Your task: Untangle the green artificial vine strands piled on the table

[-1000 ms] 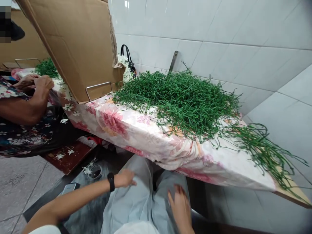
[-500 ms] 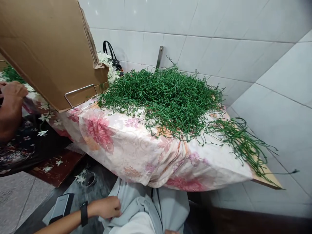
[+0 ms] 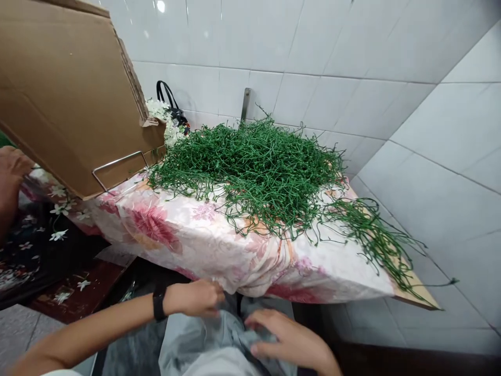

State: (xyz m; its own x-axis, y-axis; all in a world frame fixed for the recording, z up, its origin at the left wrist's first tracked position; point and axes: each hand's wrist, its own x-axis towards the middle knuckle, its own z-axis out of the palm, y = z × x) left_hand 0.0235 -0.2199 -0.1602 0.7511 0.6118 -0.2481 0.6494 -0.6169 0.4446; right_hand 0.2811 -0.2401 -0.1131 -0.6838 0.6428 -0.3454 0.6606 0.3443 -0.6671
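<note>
My left hand (image 3: 195, 298), with a black band on its wrist, rests on the grey cloth (image 3: 203, 342) over my lap, fingers curled into the fabric just under the table's edge. My right hand (image 3: 285, 339) lies on the same grey cloth to the right, fingers bent and pinching a fold. Above both hands a low table draped in a pink flowered cloth (image 3: 203, 240) carries a big heap of thin green stems (image 3: 258, 167), some trailing off its right end.
A brown cardboard sheet (image 3: 66, 99) leans over the table's left part, by a metal wire handle (image 3: 117, 164). Another person's hand (image 3: 11, 167) shows at the far left. White flowers and a black bag (image 3: 172, 112) sit at the tiled wall.
My right hand has come back into view and settled on the grey cloth. My left hand has moved right, closer to the table edge. The view has shifted slightly left.
</note>
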